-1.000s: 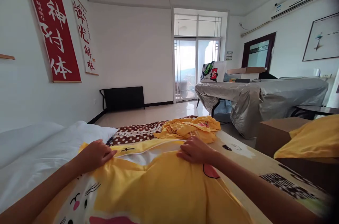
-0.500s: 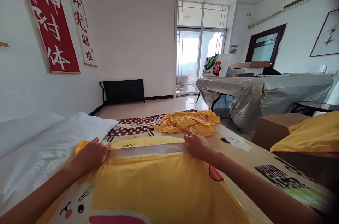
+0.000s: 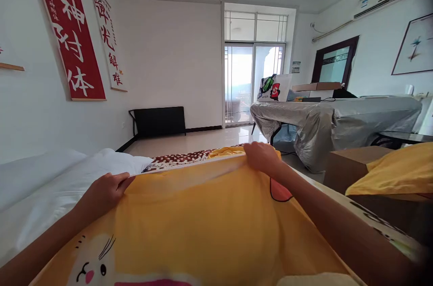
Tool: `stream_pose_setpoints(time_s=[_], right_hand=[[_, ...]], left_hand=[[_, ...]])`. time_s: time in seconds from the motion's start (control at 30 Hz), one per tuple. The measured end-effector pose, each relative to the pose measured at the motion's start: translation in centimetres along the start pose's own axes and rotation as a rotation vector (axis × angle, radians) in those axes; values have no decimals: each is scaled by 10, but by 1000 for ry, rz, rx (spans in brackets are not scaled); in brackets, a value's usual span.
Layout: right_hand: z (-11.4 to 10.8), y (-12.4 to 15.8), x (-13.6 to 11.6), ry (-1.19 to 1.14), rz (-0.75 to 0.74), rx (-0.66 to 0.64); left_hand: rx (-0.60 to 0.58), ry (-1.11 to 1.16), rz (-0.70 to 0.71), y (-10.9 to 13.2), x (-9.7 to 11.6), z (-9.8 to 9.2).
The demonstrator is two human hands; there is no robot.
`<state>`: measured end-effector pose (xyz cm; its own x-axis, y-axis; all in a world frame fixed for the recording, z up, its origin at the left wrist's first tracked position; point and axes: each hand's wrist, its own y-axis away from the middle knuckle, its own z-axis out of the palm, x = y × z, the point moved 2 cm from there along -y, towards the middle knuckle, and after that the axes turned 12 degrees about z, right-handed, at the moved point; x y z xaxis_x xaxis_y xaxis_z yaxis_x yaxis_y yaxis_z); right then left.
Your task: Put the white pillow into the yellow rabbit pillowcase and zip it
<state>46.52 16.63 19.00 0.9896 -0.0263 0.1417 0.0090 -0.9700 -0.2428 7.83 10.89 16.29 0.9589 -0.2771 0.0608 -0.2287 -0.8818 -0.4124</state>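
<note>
Stretched in front of me is a yellow pillowcase (image 3: 199,227) printed with a white rabbit face and a pink patch. My left hand (image 3: 110,189) is closed on its upper left edge, thumb on top. At the upper right edge, my right hand (image 3: 262,157) grips the fabric with curled fingers. The edge between the hands is pulled fairly straight, slanting up to the right. Behind it, a crumpled yellow cloth (image 3: 226,151) shows only in part. White pillows (image 3: 101,166) lie to the left of my left hand.
Under the pillowcase is a bed with a brown polka-dot cloth (image 3: 179,159) at its far end. To the right, a yellow cloth item (image 3: 399,171) rests on a cardboard box (image 3: 348,164). A plastic-covered table (image 3: 372,112) stands beyond, holding a bag (image 3: 274,88) and boxes.
Both hands have lifted the pillowcase edge; the right hand rose and moved right, the left moved left. The raised fabric now hides much of the crumpled yellow cloth and the bed.
</note>
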Motion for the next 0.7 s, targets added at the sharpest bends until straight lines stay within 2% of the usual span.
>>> stream_pose_setpoints(time_s=[0.1, 0.27, 0.37, 0.47, 0.57, 0.63, 0.7], right_hand=[[-16, 12, -36, -75, -31, 54], [-1, 46, -126, -208, -263, 69], [4, 48, -147, -256, -345, 90], [2, 27, -126, -274, -273, 144], [1, -3, -81, -280, -86, 193], [2, -17, -52, -307, 9, 204], [4, -22, -33, -328, 33, 207]], left_hand=[[120, 164, -19, -6, 15, 7], [149, 262, 42, -17, 52, 37], [165, 272, 18, -18, 48, 43], [105, 193, -20, -12, 18, 38], [-36, 88, -92, -4, -16, 33], [-134, 75, -91, -2, -26, 34], [-199, 86, -59, -3, -21, 37]])
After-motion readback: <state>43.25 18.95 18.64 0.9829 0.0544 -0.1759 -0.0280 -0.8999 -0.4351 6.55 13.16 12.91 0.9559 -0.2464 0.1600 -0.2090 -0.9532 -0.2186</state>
